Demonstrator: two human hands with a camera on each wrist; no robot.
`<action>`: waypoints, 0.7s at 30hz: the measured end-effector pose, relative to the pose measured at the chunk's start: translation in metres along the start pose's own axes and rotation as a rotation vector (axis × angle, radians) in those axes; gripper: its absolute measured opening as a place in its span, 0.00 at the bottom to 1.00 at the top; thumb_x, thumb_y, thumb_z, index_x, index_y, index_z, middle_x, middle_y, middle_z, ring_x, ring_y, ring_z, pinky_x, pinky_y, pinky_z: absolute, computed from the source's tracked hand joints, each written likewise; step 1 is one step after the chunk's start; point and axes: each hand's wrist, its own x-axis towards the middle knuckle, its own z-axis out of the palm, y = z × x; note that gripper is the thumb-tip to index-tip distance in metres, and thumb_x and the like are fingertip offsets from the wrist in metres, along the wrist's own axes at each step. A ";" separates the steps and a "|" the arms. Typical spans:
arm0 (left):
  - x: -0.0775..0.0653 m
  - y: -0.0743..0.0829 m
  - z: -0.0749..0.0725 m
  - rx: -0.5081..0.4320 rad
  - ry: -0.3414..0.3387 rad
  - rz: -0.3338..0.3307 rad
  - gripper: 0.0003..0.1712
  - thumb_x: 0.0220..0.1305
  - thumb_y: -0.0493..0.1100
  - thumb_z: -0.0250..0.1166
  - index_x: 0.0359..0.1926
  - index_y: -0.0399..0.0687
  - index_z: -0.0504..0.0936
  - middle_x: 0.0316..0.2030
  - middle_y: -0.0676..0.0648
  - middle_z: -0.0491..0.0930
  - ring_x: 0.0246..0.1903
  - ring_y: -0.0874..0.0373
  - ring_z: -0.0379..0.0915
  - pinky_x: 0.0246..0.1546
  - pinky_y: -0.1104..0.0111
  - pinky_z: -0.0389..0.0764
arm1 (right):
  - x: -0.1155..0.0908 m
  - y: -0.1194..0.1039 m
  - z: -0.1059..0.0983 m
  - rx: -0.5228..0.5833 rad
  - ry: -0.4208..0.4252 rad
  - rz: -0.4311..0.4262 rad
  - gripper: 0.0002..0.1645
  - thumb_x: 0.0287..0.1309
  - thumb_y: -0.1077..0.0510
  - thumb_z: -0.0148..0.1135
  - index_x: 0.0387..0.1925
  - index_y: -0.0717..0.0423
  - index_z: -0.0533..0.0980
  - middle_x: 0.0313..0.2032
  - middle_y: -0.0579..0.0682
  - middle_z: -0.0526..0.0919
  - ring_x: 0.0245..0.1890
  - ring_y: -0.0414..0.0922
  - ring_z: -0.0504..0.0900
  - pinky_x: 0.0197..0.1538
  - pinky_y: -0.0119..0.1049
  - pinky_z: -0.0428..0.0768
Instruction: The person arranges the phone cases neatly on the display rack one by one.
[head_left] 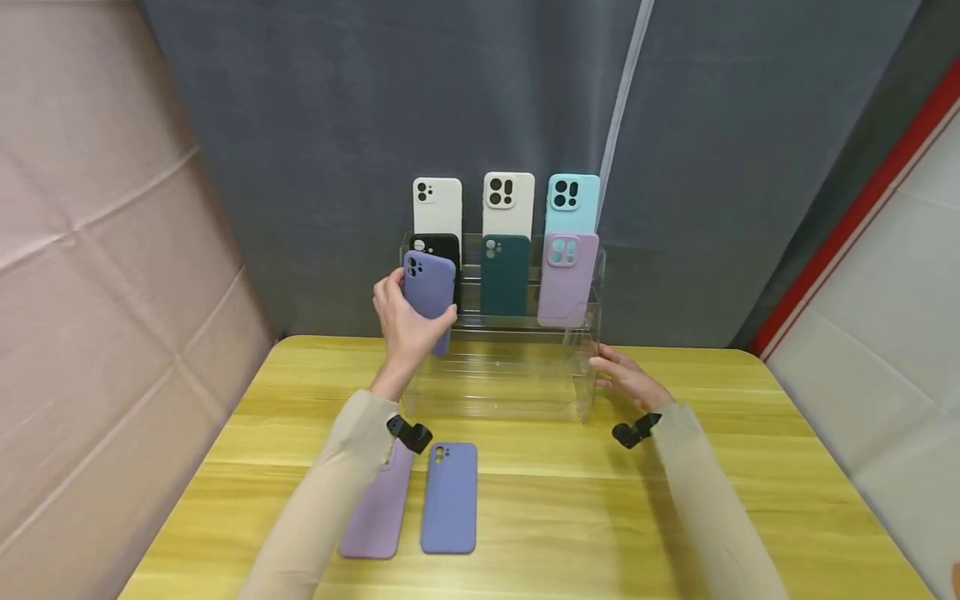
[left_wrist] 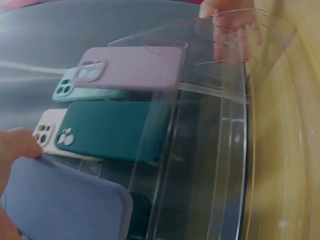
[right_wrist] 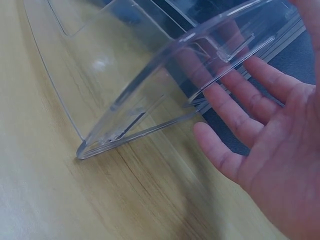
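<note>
My left hand [head_left: 405, 323] pinches a periwinkle-blue phone case [head_left: 431, 287] by its side edges, thumb on the right and fingers on the left. That case is held upright, camera cutout at the top, in front of a black phone case [head_left: 442, 242] at the left of a clear tiered display stand [head_left: 487, 398]. A dark green phone case [left_wrist: 115, 127] and a lilac phone case [left_wrist: 135, 67] stand beside it to the right. My right hand [right_wrist: 265, 130] is at the stand's right side panel, fingers extended and partly seen through the clear plastic.
Behind stand a white case [head_left: 447, 215], a cream case [head_left: 517, 223] and a turquoise case [head_left: 572, 221]. On the wooden table [head_left: 570, 525] lie another periwinkle case [head_left: 450, 508] and a lilac case [head_left: 378, 521], partly under the left sleeve. A grey curtain [head_left: 337, 167] hangs behind.
</note>
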 end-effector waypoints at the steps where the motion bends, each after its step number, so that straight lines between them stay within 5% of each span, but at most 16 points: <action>1: 0.001 0.000 0.003 0.000 0.013 0.009 0.48 0.39 0.44 0.74 0.61 0.35 0.62 0.53 0.36 0.61 0.51 0.43 0.56 0.51 0.54 0.63 | 0.000 0.000 0.000 -0.001 -0.002 0.000 0.46 0.70 0.50 0.45 0.71 0.65 0.31 0.71 0.63 0.28 0.70 0.59 0.33 0.66 0.61 0.51; 6: 0.003 -0.004 0.013 0.016 0.066 0.020 0.48 0.38 0.43 0.74 0.61 0.36 0.61 0.53 0.36 0.61 0.52 0.43 0.56 0.51 0.54 0.65 | 0.003 -0.001 0.002 0.000 -0.003 0.002 0.46 0.70 0.49 0.46 0.71 0.65 0.32 0.71 0.63 0.28 0.71 0.59 0.33 0.66 0.61 0.52; 21: -0.003 -0.020 0.034 0.101 0.063 -0.053 0.51 0.41 0.45 0.74 0.64 0.38 0.57 0.54 0.36 0.60 0.52 0.44 0.57 0.47 0.54 0.71 | 0.001 0.000 0.000 -0.002 0.020 0.027 0.48 0.69 0.50 0.47 0.70 0.66 0.29 0.71 0.64 0.27 0.70 0.59 0.33 0.66 0.60 0.52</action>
